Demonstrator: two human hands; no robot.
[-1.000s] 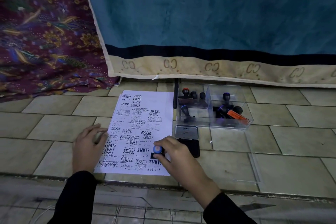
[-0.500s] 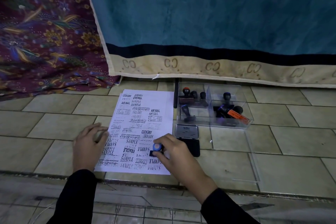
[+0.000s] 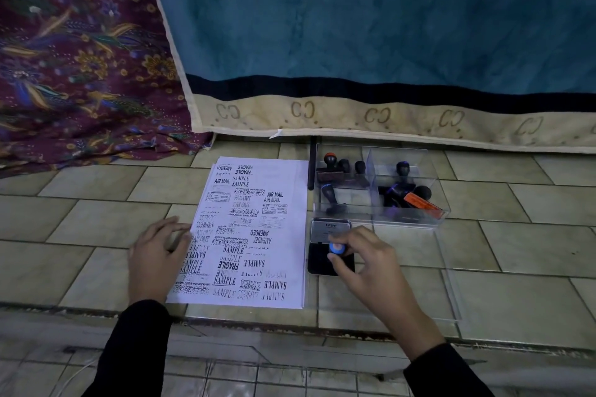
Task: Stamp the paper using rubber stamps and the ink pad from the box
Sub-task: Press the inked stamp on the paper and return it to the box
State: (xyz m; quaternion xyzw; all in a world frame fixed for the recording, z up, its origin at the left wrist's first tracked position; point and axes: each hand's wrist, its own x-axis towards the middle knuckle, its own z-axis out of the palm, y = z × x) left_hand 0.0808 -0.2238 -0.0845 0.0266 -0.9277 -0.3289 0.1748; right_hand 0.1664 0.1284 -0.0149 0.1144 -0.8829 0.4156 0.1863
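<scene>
A white paper (image 3: 283, 177) covered in black stamp prints lies on the tiled floor. My left hand (image 3: 158, 255) rests flat on its left edge, fingers spread. To the paper's right sits the open black ink pad (image 3: 317, 263) with its grey lid (image 3: 325, 229) folded back. My right hand (image 3: 361, 261) grips a rubber stamp with a blue knob (image 3: 337, 248) and holds it down over the ink pad. Behind the pad stands a clear plastic box (image 3: 371, 171) with several dark-handled stamps and one orange one (image 3: 422, 205).
The box's clear lid (image 3: 451, 284) lies flat on the tiles to the right of my right hand. A blue, red and cream cloth (image 3: 371, 42) hangs behind the box, and a purple floral cloth (image 3: 74, 68) at the left. A step edge (image 3: 258, 329) runs near me.
My right hand has carried the blue-knobbed stamp from the paper's lower right area rightward onto the ink pad. My left hand has stayed on the paper's left edge.
</scene>
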